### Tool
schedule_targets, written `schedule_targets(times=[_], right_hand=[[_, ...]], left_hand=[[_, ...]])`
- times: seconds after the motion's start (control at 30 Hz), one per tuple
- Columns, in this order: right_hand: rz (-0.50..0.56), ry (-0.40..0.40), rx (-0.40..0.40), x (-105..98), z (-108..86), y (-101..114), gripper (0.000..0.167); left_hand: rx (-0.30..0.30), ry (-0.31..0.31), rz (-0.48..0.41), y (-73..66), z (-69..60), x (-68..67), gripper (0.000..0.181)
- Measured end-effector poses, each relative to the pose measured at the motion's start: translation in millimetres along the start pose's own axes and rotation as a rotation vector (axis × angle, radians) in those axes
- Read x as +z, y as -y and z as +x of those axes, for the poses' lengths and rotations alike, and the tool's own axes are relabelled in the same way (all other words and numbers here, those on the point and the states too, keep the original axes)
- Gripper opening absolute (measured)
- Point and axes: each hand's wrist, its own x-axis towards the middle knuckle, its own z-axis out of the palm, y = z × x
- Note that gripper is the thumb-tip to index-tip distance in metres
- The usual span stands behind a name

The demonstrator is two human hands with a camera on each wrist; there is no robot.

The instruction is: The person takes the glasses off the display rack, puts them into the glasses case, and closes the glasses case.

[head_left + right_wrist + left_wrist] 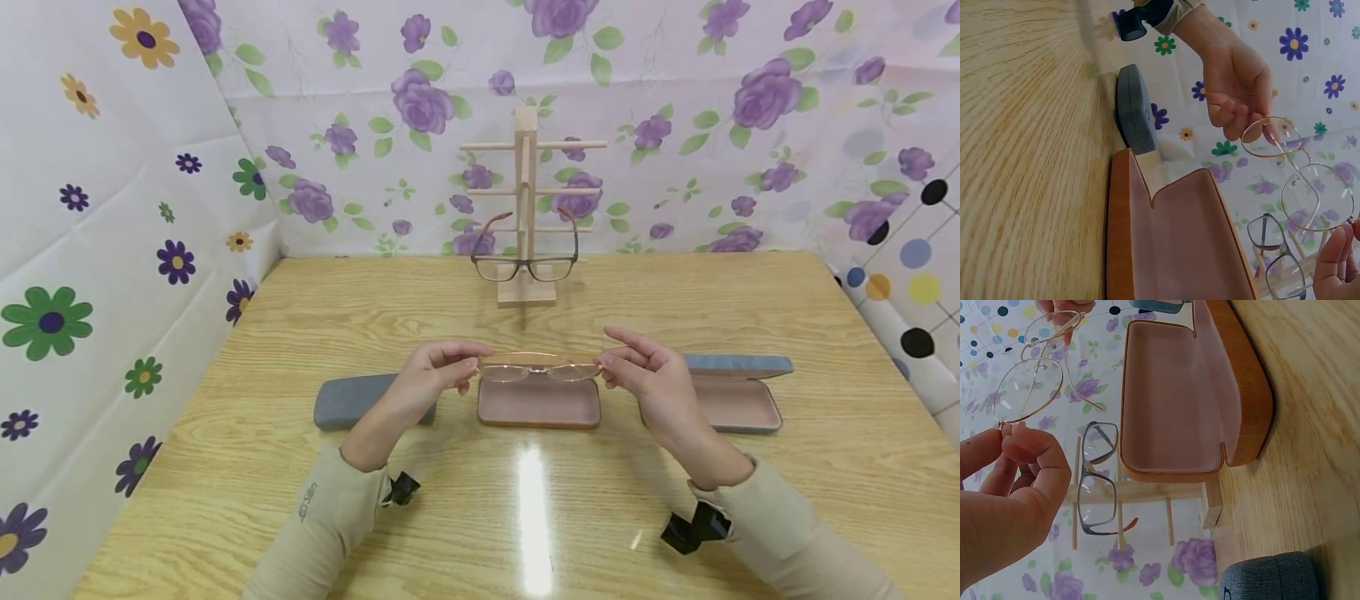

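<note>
A pair of thin gold-rimmed glasses point(504, 374) is held between both hands, its lenses facing me. My left hand point(427, 379) pinches one end of the frame, and my right hand point(660, 387) pinches the other. In the left wrist view, the slim temples of the glasses point(1029, 389) show behind the lenses. Beneath them on the table, an open brown glasses case point(539, 404) shows its pink lining. The right wrist view shows the same case point(1192, 244) with nothing inside.
A closed grey-blue case point(352, 402) lies left, partly behind my left arm. An open blue case point(738, 404) with pink lining stands right, partly behind my right hand. Further back, a wooden rack point(526, 167) holds dark-framed glasses point(523, 265). Floral cloth point(420, 100) backs the wooden table point(337, 300).
</note>
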Motion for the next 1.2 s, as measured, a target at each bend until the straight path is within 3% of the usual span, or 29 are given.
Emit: schedule_targets(times=[0.37, 0.63, 1.2], right_hand=[[0.129, 0.029, 0.018, 1.3, 2.2, -3.5, 0.029], [0.105, 0.039, 0.007, 1.3, 1.9, -3.6, 0.04], [0.053, 0.072, 0.016, 1.3, 3.6, -1.1, 0.04]], left_hand=[[0.013, -0.052, -0.019, 4.3, -2.8, 2.1, 0.029], [0.041, -0.059, -0.016, 9.0, -2.2, 2.4, 0.029], [0.048, -0.053, 0.001, 8.1, -2.9, 2.4, 0.028]])
